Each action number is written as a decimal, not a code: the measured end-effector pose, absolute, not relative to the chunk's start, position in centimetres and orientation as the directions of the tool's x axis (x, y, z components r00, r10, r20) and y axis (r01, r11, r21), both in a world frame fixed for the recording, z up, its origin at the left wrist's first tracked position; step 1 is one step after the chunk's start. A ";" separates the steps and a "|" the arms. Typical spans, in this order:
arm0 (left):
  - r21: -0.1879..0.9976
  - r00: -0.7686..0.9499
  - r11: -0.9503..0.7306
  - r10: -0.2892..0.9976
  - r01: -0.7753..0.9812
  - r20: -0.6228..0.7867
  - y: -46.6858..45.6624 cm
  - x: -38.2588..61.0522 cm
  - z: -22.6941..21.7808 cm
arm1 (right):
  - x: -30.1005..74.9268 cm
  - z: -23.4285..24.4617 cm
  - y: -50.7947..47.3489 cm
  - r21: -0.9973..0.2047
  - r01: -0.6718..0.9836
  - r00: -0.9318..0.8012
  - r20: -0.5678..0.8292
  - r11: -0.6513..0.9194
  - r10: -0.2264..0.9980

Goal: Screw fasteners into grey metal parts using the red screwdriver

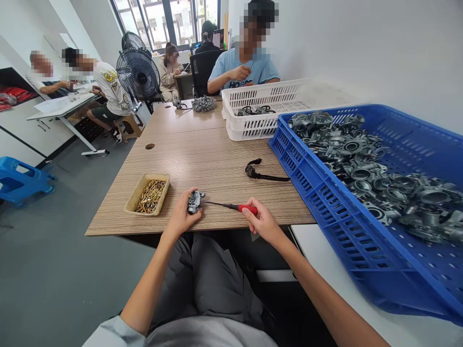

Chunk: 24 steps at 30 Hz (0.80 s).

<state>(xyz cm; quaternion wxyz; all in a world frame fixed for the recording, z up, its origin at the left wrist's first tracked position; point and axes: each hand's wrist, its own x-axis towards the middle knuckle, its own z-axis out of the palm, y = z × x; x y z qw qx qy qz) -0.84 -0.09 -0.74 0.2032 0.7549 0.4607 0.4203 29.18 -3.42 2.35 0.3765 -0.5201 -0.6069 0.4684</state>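
My left hand (182,214) grips a small grey metal carburetor body (194,202) just above the table's front edge. In my right hand (263,220) is a screwdriver with a red and black handle (247,209), its fingers wrapped round the grip. The thin dark shaft (217,204) points left, and its tip reaches the right side of the carburetor body; whether it sits in a screw is too small to tell. Left of my left hand stands a cream plastic tub (164,198) holding many small brass parts (150,196).
A blue crate (327,212) full of metal carburetor bodies (361,159) stands at right. Behind it is a white basket (249,130) with a few parts. A black wristwatch (250,169) lies on the table (195,154). A co-worker (242,67) sits across; a fan (138,74) stands beyond.
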 end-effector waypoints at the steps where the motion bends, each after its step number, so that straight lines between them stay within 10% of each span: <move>1: 0.695 0.222 -0.492 0.867 0.524 0.447 -0.1 -0.8 -0.7 | 29.2 2.4 -3.4 -0.957 0.290 -0.169 -0.034 0.016 0.985; 24: 0.687 0.235 -0.494 0.866 0.533 0.441 -0.3 -0.5 -0.6 | 29.6 1.7 -3.2 -0.975 0.222 -0.161 -0.029 0.008 0.987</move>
